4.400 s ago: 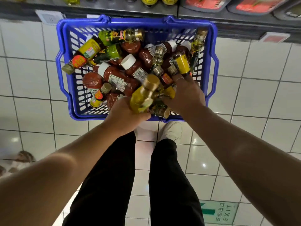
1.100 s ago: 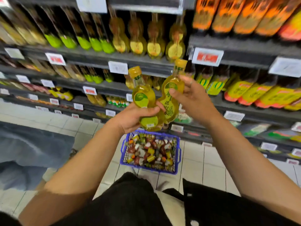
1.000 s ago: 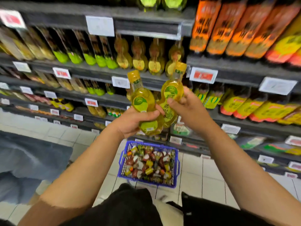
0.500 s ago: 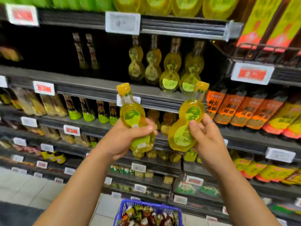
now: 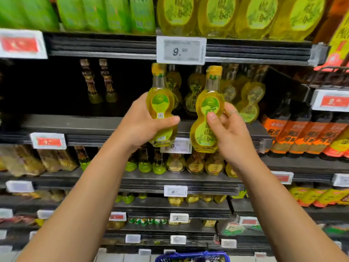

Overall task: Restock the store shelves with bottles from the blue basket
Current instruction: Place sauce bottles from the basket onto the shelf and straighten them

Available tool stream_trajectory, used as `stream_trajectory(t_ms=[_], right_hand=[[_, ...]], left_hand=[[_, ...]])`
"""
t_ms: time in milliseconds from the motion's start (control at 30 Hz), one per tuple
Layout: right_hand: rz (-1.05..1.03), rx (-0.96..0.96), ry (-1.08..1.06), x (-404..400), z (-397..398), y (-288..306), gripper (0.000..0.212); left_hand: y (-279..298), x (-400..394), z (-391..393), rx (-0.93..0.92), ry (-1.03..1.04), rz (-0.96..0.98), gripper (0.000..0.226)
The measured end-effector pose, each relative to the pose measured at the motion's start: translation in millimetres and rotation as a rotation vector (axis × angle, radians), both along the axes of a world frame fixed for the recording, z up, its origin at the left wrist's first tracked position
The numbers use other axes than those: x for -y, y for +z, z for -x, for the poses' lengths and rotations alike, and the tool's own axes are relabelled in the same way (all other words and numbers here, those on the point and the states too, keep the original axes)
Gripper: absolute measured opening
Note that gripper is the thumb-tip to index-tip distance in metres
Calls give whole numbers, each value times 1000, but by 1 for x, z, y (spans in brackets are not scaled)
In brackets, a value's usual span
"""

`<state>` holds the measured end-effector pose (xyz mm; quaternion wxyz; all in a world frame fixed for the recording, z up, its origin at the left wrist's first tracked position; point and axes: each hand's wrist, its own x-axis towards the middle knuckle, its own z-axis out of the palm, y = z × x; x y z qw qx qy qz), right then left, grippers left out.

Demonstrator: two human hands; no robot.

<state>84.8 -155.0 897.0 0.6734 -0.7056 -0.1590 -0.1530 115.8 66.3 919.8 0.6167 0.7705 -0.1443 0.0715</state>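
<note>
My left hand (image 5: pixel 143 121) grips a gourd-shaped bottle of yellow oil (image 5: pixel 160 100) around its waist, upright. My right hand (image 5: pixel 226 129) holds a second, like bottle (image 5: pixel 207 108) beside it, thumb on its label. Both bottles hang in front of a dark shelf (image 5: pixel 90 123) where several like bottles (image 5: pixel 249 99) stand at the back right. Only the rim of the blue basket (image 5: pixel 192 256) shows at the bottom edge, on the floor.
A price tag reading 9 (image 5: pixel 181 50) hangs on the shelf edge just above the held bottles. Two slim dark bottles (image 5: pixel 98 82) stand to the left on the same shelf. Orange-labelled bottles (image 5: pixel 302 137) fill the right; larger oil bottles (image 5: pixel 217 16) sit above.
Both hands have lifted their bottles higher and nearer the shelf with the like bottles. The view has tilted up, so the basket has dropped almost out of sight.
</note>
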Motion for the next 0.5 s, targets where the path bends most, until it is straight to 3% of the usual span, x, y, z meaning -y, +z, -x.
stream_trajectory(t_ms=[167,333,500], right_hand=[[70,42,-86,-15,-26,-1,31],[132,56,-152,-18,-43,-8,27],[194,49,-162,-22,-52,-9,11]], left_hand=[[0,-4,-29,37,36,-80,50],[-8,-3,-50,8,37,-76,29],[-17,0,-68,-5,60,-67,39]])
